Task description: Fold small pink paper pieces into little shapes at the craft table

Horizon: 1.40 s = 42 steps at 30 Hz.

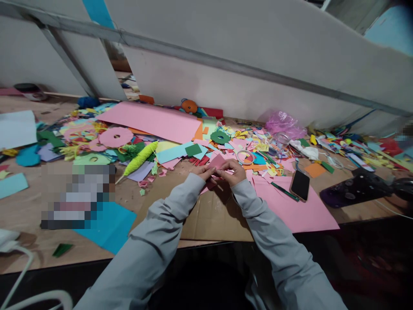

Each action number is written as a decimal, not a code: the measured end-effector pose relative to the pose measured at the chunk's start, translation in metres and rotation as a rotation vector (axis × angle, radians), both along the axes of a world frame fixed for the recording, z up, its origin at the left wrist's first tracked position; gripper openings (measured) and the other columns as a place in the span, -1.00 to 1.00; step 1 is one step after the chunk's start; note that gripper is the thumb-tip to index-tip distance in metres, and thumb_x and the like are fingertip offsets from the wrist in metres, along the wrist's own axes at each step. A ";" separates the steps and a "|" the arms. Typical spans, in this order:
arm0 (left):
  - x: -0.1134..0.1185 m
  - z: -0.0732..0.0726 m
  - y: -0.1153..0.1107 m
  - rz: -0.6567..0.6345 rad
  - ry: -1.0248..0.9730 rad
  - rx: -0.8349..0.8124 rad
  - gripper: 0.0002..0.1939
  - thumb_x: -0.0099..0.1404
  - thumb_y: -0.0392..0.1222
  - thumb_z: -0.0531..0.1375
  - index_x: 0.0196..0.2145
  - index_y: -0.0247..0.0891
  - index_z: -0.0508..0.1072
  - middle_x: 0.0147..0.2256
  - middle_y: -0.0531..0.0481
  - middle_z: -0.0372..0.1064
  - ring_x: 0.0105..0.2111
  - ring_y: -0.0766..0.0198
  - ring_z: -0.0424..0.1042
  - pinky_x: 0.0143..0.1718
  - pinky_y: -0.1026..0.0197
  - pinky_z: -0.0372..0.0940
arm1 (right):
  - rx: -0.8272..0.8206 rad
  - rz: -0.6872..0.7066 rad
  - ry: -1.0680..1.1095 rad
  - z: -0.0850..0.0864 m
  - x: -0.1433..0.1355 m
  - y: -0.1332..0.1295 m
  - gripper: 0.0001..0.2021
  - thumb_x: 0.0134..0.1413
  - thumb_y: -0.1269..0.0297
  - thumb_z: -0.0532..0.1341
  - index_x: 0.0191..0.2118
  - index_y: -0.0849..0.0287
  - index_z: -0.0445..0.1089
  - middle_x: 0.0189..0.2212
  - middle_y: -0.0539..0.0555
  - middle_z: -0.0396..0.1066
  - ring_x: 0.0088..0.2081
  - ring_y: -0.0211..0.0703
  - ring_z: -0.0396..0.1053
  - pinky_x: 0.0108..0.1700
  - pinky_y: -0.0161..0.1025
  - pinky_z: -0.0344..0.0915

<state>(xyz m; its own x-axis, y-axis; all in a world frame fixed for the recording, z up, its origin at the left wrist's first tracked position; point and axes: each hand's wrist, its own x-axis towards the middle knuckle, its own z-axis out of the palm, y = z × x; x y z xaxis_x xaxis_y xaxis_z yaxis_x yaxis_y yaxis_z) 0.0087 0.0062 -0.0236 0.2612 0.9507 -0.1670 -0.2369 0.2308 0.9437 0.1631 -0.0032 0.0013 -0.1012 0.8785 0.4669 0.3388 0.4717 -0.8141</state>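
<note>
Both of my hands meet over a sheet of brown cardboard (206, 224) near the table's front edge. My left hand (202, 173) pinches a small piece of pink paper (217, 162) from the left side. On the other side, my right hand (232, 171) grips the same piece with bent fingers, and the fingertips almost touch. The pink paper stands up a little above the fingers; its lower part is hidden by them. To the right lies a large pink sheet (290, 211) with a green pen (284, 191) and a black phone (300, 185) on it.
Coloured paper scraps cover the table's back half. Skewed on the left are a yellow-green yarn spindle (141, 160), a pink paper ring (116, 137) and a blue sheet (111, 226). A dark bottle (355, 189) lies at right. A white partition (206, 82) closes off the back.
</note>
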 end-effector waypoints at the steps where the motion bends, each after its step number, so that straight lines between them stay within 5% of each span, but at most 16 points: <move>1: 0.000 0.001 -0.002 -0.010 -0.002 0.018 -0.54 -0.09 0.13 0.34 -0.38 -0.34 0.50 -0.66 0.02 0.42 -0.68 0.30 0.37 -0.61 0.27 0.27 | -0.025 -0.016 0.017 -0.001 0.000 0.000 -0.81 -0.12 0.17 0.33 -0.51 0.15 0.36 -0.45 0.01 0.35 -0.37 -0.21 0.30 -0.25 -0.23 0.27; 11: 0.003 0.014 -0.016 0.012 0.026 0.049 -0.59 -0.03 0.10 0.33 -0.41 -0.32 0.44 -0.64 0.07 0.38 -0.65 0.37 0.35 -0.60 0.32 0.27 | -0.232 -0.046 0.150 -0.007 -0.002 0.001 -0.74 -0.19 0.12 0.35 -0.48 0.16 0.32 -0.55 -0.05 0.30 -0.48 -0.27 0.25 -0.40 -0.28 0.28; 19: 0.002 0.013 -0.014 0.061 0.196 0.222 -0.64 0.07 0.02 0.25 -0.27 -0.31 0.46 -0.44 -0.01 0.47 -0.68 0.43 0.34 -0.69 0.36 0.26 | -0.242 0.061 0.382 -0.007 0.001 0.008 -0.47 -0.29 0.12 0.39 -0.11 0.11 0.31 -0.52 -0.07 0.36 -0.51 -0.28 0.31 -0.44 -0.32 0.26; 24: -0.002 0.019 -0.013 0.113 0.237 0.233 -0.67 0.08 0.04 0.23 -0.40 -0.31 0.41 -0.55 0.04 0.42 -0.71 0.42 0.32 -0.72 0.37 0.22 | -0.360 0.100 0.469 -0.011 0.000 0.010 -0.54 -0.41 0.12 0.45 -0.29 0.16 0.37 -0.44 -0.01 0.45 -0.44 -0.23 0.38 -0.35 -0.26 0.32; 29: -0.003 0.023 -0.013 0.122 0.201 0.210 -0.61 0.07 0.12 0.23 -0.46 -0.30 0.34 -0.68 0.12 0.30 -0.74 0.41 0.26 -0.75 0.38 0.14 | -0.449 0.095 0.444 -0.012 -0.002 0.007 -0.60 -0.45 0.12 0.45 -0.43 0.20 0.38 -0.57 -0.06 0.40 -0.55 -0.29 0.29 -0.46 -0.30 0.26; 33: 0.000 0.022 -0.013 0.135 0.120 0.196 -0.59 -0.06 0.10 0.32 -0.48 -0.31 0.34 -0.58 0.08 0.38 -0.67 0.41 0.33 -0.65 0.35 0.23 | -0.459 0.085 0.473 -0.009 -0.002 0.006 -0.62 -0.43 0.15 0.46 -0.43 0.20 0.38 -0.57 -0.06 0.42 -0.56 -0.31 0.30 -0.48 -0.33 0.26; 42: -0.007 0.024 -0.010 0.147 0.185 0.215 -0.75 0.05 -0.01 0.24 -0.50 -0.23 0.32 -0.69 0.13 0.27 -0.70 0.35 0.28 -0.65 0.31 0.15 | -0.513 0.184 0.447 -0.008 -0.006 0.003 -0.53 -0.43 0.15 0.46 -0.27 0.17 0.42 -0.39 0.02 0.48 -0.39 -0.18 0.40 -0.28 -0.20 0.36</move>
